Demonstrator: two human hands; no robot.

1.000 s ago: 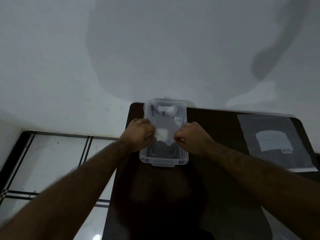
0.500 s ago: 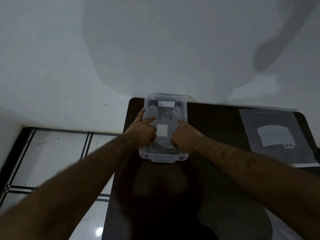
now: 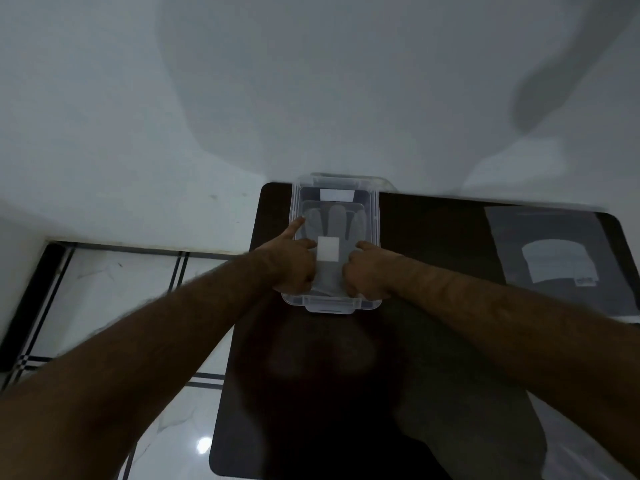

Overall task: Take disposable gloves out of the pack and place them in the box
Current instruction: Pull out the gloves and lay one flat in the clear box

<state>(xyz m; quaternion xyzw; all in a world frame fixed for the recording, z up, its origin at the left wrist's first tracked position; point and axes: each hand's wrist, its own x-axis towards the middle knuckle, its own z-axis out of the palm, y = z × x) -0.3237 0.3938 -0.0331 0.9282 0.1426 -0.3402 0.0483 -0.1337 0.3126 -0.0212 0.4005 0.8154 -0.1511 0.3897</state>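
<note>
A clear plastic box (image 3: 377,216) stands at the far edge of a dark table (image 3: 436,244). A translucent disposable glove (image 3: 337,220) lies flat inside it, fingers pointing away from me, with a white label (image 3: 328,248) on its palm. My left hand (image 3: 291,266) rests on the glove's left side, forefinger stretched along the box's left wall. My right hand (image 3: 369,271) holds the glove's right side, forefinger pointing inward. The glove's cuff is hidden between my hands. The flat, clear glove pack (image 3: 554,261) lies on the table's right side.
A white wall rises directly behind the table and box. To the left the table ends over a white tiled floor (image 3: 104,292) with dark lines. Shadow of my head darkens the near tabletop (image 3: 322,375).
The glove, held bunched above the box a second ago, has been lowered and spread flat inside it. Both hands went from fists to extended forefingers on the glove's sides.
</note>
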